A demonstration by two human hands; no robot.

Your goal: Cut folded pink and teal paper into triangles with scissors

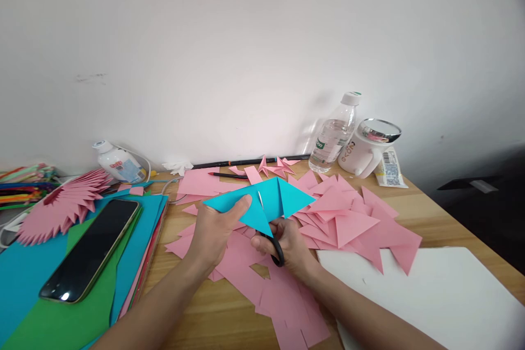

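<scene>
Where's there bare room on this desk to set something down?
The white board beside the right forearm is nearly bare; wood shows between the left forearm and pink strips. Crowded: the pink pile by the bottle and mug.

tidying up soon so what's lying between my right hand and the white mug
Overlapping pink paper pieces lie on the wooden table between your right hand and the white mug; the head view shows this.

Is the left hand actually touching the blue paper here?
Touching. The head view shows it: the left hand has its thumb lying across the near face of the blue paper, with no gap visible between them.
</scene>
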